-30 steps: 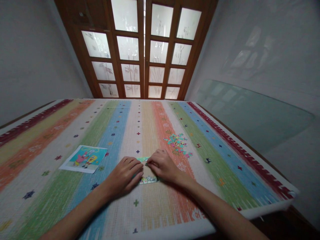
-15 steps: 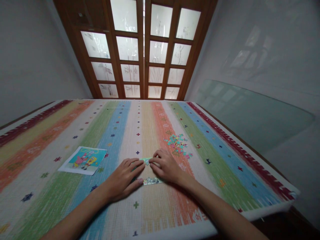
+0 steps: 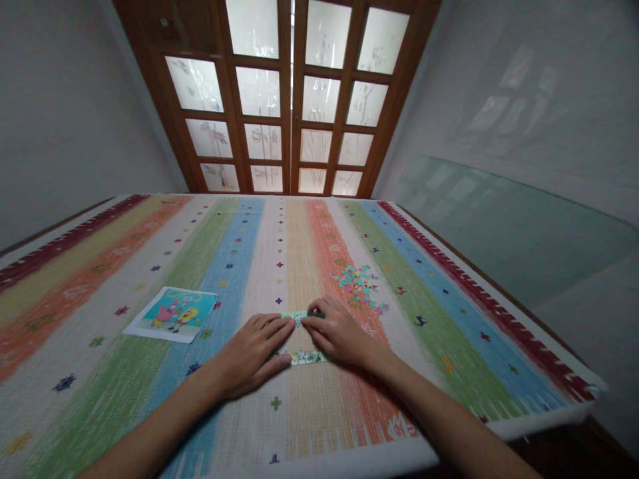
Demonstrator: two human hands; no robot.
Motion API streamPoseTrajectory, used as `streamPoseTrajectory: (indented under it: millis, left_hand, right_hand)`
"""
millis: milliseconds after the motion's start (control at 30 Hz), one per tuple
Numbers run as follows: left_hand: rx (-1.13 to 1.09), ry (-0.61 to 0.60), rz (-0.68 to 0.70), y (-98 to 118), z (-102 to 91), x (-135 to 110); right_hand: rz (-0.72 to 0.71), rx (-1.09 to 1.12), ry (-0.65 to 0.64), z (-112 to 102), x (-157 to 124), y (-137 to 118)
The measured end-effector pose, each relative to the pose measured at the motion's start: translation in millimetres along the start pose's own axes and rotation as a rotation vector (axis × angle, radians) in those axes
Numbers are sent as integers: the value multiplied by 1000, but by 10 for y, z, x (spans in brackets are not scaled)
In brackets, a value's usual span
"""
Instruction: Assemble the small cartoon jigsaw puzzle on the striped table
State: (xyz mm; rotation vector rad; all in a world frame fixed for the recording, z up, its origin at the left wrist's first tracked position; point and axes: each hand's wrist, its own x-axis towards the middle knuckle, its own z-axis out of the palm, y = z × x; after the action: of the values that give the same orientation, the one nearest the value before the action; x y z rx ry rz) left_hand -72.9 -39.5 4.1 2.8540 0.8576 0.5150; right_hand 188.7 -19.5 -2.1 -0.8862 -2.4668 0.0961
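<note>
Both hands rest on a partly joined jigsaw frame on the striped cloth. My left hand point(image 3: 252, 352) lies flat with fingers stretched out, its tips on the frame's upper strip point(image 3: 294, 317) and thumb by the lower strip point(image 3: 307, 358). My right hand point(image 3: 335, 330) lies beside it, fingers pressed down on the upper strip where the two hands meet. A heap of loose puzzle pieces point(image 3: 360, 284), teal and pink, lies just beyond my right hand.
A cartoon reference picture point(image 3: 172, 313) lies to the left on the striped tablecloth point(image 3: 124, 372). The table's near edge runs just under my forearms. A glass sheet point(image 3: 499, 226) leans on the right wall. Wooden glazed doors point(image 3: 289, 100) stand behind the table.
My left fingers have stretched out flatter toward the upper strip, and my right hand has slid slightly right. The view has tilted a little.
</note>
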Motion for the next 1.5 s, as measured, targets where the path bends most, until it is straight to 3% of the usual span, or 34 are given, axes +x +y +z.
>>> streamPoseTrajectory:
  millis: [367,1500]
  left_hand:
    - [73,4,10,8,35,0]
    - [60,-36,3,-24,24,-30]
  right_hand:
    - [5,-5,-98,-80,28,-113]
    - [40,12,-49,-51,-5,-170]
